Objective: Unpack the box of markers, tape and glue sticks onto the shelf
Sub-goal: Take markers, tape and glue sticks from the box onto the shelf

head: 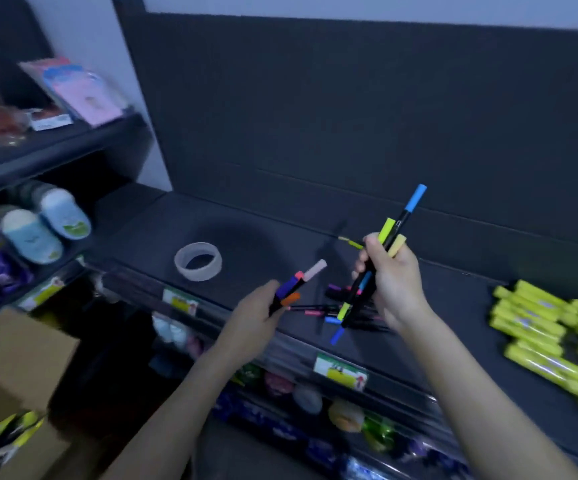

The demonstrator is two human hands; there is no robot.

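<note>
My right hand [393,278] grips a bundle of black markers [389,233] with blue, yellow and green caps, held upright above the dark shelf [253,237]. My left hand [260,313] holds a smaller bunch of markers [296,285] with purple, orange, red and pale pink caps, near the shelf's front edge. Between and below the hands several loose markers [318,310] lie on the shelf. A roll of clear tape [198,261] lies flat to the left. Yellow-green glue sticks [537,327] are piled at the right end.
A cardboard box [21,362] stands open at lower left, with yellow-green items inside. The side rack at left holds bottles [48,220] and packets [76,91]. Price tags [341,370] hang on the shelf's front rail; a lower shelf holds assorted goods [346,415].
</note>
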